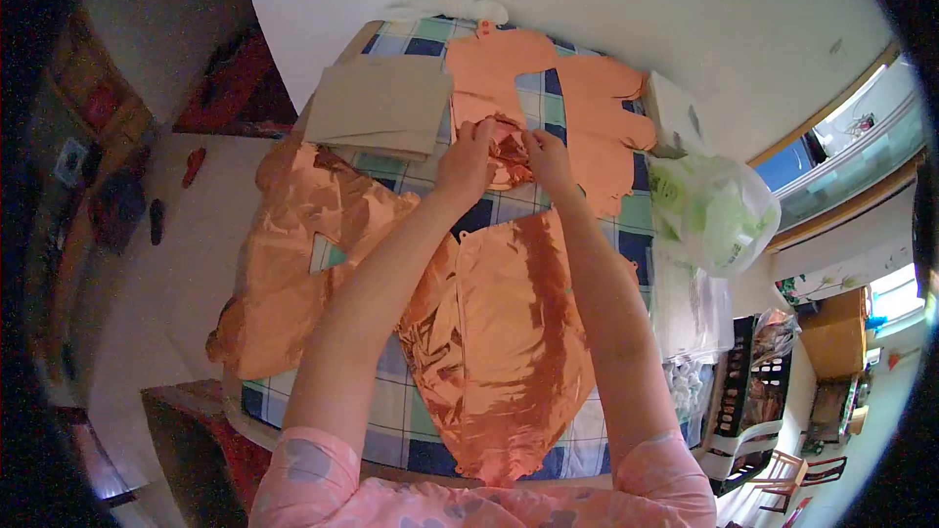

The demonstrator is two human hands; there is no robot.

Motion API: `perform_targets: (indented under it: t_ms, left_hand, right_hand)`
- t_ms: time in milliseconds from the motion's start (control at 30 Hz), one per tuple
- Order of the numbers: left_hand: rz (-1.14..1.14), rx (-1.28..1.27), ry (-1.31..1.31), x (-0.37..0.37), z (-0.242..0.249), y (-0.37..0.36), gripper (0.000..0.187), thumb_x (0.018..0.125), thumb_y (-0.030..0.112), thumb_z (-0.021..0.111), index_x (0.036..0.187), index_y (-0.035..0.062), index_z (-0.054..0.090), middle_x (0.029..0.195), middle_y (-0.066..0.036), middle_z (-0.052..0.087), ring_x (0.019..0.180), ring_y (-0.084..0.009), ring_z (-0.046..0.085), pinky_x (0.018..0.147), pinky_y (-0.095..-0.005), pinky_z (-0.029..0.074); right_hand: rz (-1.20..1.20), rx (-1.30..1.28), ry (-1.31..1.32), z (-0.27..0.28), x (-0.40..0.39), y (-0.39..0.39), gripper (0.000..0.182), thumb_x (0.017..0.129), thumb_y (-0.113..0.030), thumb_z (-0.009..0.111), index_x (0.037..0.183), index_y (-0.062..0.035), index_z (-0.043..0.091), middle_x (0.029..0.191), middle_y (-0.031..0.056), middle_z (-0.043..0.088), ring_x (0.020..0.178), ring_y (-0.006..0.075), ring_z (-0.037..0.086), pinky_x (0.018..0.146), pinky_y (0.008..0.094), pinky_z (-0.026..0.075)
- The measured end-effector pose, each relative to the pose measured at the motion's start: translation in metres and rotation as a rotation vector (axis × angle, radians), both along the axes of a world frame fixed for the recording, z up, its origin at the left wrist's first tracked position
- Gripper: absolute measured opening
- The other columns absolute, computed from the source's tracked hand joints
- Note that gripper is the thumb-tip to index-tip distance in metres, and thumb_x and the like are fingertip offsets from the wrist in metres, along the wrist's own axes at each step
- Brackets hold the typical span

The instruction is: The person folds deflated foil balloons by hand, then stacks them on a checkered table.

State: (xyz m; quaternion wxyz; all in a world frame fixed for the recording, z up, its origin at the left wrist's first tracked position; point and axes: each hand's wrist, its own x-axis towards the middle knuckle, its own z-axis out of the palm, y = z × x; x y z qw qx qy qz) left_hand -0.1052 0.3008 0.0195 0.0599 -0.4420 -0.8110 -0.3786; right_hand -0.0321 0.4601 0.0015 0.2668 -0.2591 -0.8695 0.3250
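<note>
My left hand [467, 158] and my right hand [550, 162] are held close together over the far middle of the table. Between them they pinch a crumpled, shiny copper-coloured foil balloon [508, 145], one side in each hand. Flat matte foil balloons [599, 127] of the same colour lie just beyond and to the right. Nearer my body, a large shiny foil balloon [509, 332] is spread under my forearms. Another shiny foil balloon [284, 274] with a cut-out middle lies at the left.
A checked cloth [577, 440] covers the table. Beige card sheets [377, 103] are stacked at the far left. A white and green plastic bag [719, 215] and clear plastic packets [690, 308] sit along the right edge. A black crate [748, 391] stands beyond that edge.
</note>
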Motion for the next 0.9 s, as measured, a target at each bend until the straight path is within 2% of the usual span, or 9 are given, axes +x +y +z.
perform_targets:
  t_ms: [200, 300, 400, 500, 600, 700, 800, 900]
  left_hand:
    - [0.015, -0.097, 0.068, -0.009, -0.003, 0.010, 0.040, 0.074, 0.007, 0.064, 0.111, 0.0074, 0.052, 0.106, -0.013, 0.050, 0.090, -0.0331, 0.060, 0.072, -0.0439, 0.051]
    - [-0.030, 0.068, 0.180, -0.002, 0.006, 0.007, 0.032, 0.076, 0.007, 0.061, 0.108, 0.0074, 0.054, 0.103, -0.013, 0.051, 0.087, -0.0329, 0.061, 0.071, -0.0434, 0.051]
    - [-0.075, -0.116, 0.187, -0.002, 0.005, 0.008, 0.028, 0.079, 0.008, 0.056, 0.108, 0.0082, 0.054, 0.103, -0.012, 0.052, 0.089, -0.0325, 0.060, 0.071, -0.0427, 0.051]
    - [-0.065, -0.126, 0.131, -0.001, 0.004, 0.008, 0.025, 0.081, 0.009, 0.054, 0.106, 0.0083, 0.055, 0.105, -0.013, 0.052, 0.092, -0.0316, 0.059, 0.071, -0.0426, 0.051]
    - [-0.063, 0.163, 0.379, -0.004, -0.008, 0.009, 0.022, 0.079, 0.009, 0.056, 0.102, 0.0080, 0.057, 0.105, -0.013, 0.052, 0.091, -0.0313, 0.059, 0.071, -0.0431, 0.050]
    - [-0.098, 0.090, 0.207, -0.008, -0.012, 0.007, 0.019, 0.078, 0.007, 0.059, 0.097, 0.0066, 0.057, 0.106, -0.013, 0.050, 0.092, -0.0327, 0.058, 0.072, -0.0438, 0.050]
    - [-0.034, -0.020, 0.088, -0.004, -0.004, 0.005, 0.018, 0.076, 0.005, 0.061, 0.093, 0.0057, 0.056, 0.109, -0.013, 0.048, 0.095, -0.0331, 0.056, 0.073, -0.0440, 0.049]
    - [0.024, 0.176, 0.064, -0.007, -0.012, 0.012, 0.026, 0.076, 0.004, 0.061, 0.100, 0.0059, 0.054, 0.113, -0.014, 0.046, 0.095, -0.0358, 0.055, 0.074, -0.0446, 0.049]
  right_hand:
    - [0.050, -0.034, -0.121, -0.004, 0.003, 0.005, 0.018, 0.086, -0.017, 0.061, 0.090, 0.0007, 0.061, 0.073, 0.0127, 0.063, 0.067, 0.0188, 0.058, 0.061, 0.0324, 0.046]
    - [0.034, -0.064, -0.065, -0.004, 0.001, 0.003, 0.018, 0.085, -0.016, 0.063, 0.093, 0.0002, 0.061, 0.077, 0.0142, 0.064, 0.069, 0.0187, 0.060, 0.064, 0.0324, 0.047]
    - [0.070, -0.077, -0.092, 0.005, 0.005, 0.000, 0.020, 0.087, -0.018, 0.059, 0.094, 0.0008, 0.060, 0.078, 0.0161, 0.064, 0.071, 0.0224, 0.061, 0.065, 0.0338, 0.047]
    - [0.032, -0.049, -0.045, -0.003, 0.001, 0.006, 0.025, 0.090, -0.022, 0.054, 0.095, 0.0018, 0.060, 0.084, 0.0182, 0.065, 0.074, 0.0278, 0.062, 0.067, 0.0354, 0.047]
    - [-0.032, -0.059, -0.041, -0.016, -0.003, 0.016, 0.033, 0.086, -0.028, 0.058, 0.104, -0.0003, 0.059, 0.097, 0.0229, 0.065, 0.094, 0.0393, 0.061, 0.080, 0.0444, 0.048]
    - [0.013, -0.071, -0.098, -0.025, -0.008, 0.028, 0.034, 0.086, -0.028, 0.058, 0.107, -0.0015, 0.057, 0.102, 0.0227, 0.063, 0.097, 0.0391, 0.060, 0.081, 0.0437, 0.048]
    - [0.033, -0.286, -0.168, 0.031, 0.007, -0.019, 0.025, 0.090, -0.020, 0.054, 0.099, 0.0023, 0.059, 0.092, 0.0182, 0.065, 0.084, 0.0250, 0.063, 0.074, 0.0326, 0.047]
    - [0.405, -0.258, 0.112, 0.016, 0.016, -0.020, 0.021, 0.086, -0.016, 0.058, 0.099, 0.0003, 0.060, 0.089, 0.0144, 0.066, 0.082, 0.0204, 0.063, 0.072, 0.0318, 0.048]
